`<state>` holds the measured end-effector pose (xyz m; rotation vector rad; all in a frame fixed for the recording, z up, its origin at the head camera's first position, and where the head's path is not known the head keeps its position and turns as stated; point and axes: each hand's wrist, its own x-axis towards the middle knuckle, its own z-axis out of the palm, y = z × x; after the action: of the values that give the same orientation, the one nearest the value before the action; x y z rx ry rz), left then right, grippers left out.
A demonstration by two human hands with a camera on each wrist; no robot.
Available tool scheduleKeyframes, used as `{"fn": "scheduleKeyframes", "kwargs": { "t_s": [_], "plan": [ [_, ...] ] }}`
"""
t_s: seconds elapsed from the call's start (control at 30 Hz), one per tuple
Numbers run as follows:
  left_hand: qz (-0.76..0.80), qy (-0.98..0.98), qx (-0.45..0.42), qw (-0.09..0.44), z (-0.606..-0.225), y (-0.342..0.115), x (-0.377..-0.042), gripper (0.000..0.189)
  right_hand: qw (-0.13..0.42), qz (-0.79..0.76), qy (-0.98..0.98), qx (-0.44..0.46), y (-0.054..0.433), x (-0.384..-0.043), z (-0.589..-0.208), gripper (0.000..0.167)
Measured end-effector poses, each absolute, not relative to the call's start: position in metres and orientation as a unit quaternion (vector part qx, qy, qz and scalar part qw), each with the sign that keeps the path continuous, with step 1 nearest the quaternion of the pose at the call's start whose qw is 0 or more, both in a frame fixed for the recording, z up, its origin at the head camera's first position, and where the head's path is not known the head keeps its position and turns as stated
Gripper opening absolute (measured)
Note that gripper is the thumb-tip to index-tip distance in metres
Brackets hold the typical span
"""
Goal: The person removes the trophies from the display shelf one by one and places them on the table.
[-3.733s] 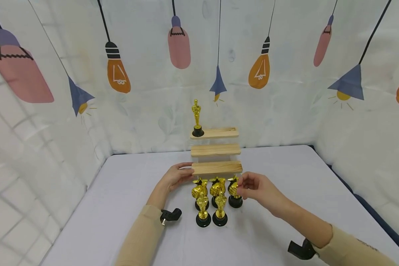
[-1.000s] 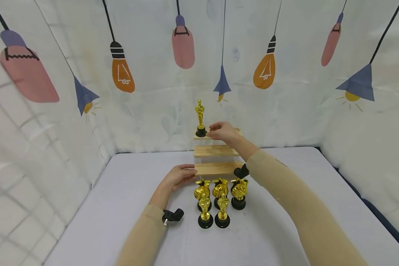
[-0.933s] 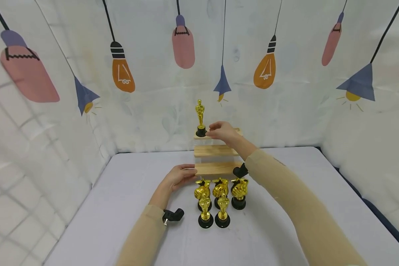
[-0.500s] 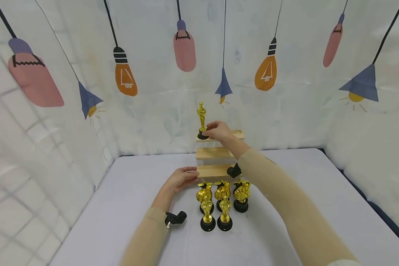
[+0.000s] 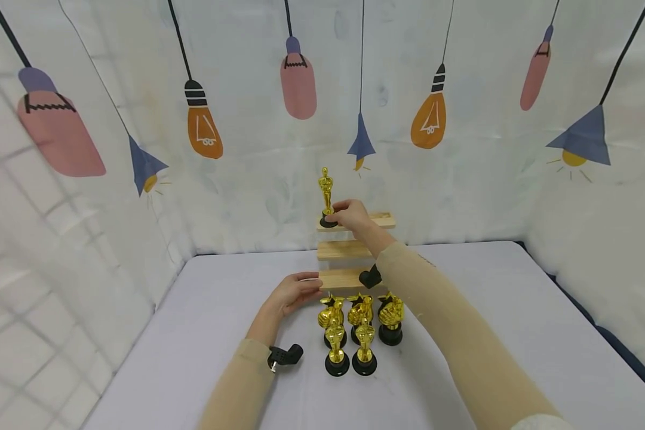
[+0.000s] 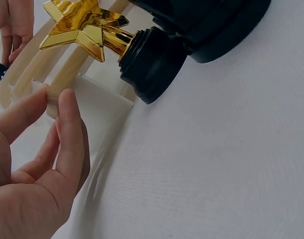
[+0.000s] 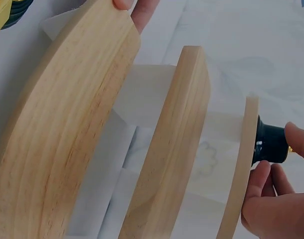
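A gold figure trophy [image 5: 326, 190] with a black base stands upright at the left end of the top shelf of a three-tier wooden display rack [image 5: 355, 279]. My right hand [image 5: 353, 216] pinches the trophy's base; in the right wrist view, thumb and fingers lie on either side of the black base [image 7: 272, 143]. My left hand [image 5: 295, 291] holds the left end of the bottom plank [image 6: 67, 74] between thumb and fingers. Several more gold trophies stand close together in front of the rack, including a front left one [image 5: 336, 349] and a front right one [image 5: 364, 349].
White cloth covers the table [image 5: 204, 334]. Behind it hangs a pale curtain [image 5: 247, 197] printed with lamps and bulbs. A star-topped trophy [image 6: 84, 32] stands near my left fingers. The middle plank [image 7: 169, 149] lies between the bottom and top ones.
My right hand has gone from the right-hand trophy on the table up to the top shelf, then slightly left onto the figure trophy's base. My left hand keeps its hold on the bottom plank.
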<state>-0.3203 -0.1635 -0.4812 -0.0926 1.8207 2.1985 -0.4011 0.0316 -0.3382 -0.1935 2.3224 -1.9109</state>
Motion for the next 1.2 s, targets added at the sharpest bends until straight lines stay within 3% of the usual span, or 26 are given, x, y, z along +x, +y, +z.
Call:
{"fn": "scheduleKeyframes", "kwargs": {
  "t_s": [1.2],
  "plan": [
    [0.762, 0.628, -0.033, 0.153, -0.479, -0.163, -0.319, 0.053, 0.043, -0.581, 0.810, -0.074, 0.046, -0.386, -0.327, 0.043]
  ]
}}
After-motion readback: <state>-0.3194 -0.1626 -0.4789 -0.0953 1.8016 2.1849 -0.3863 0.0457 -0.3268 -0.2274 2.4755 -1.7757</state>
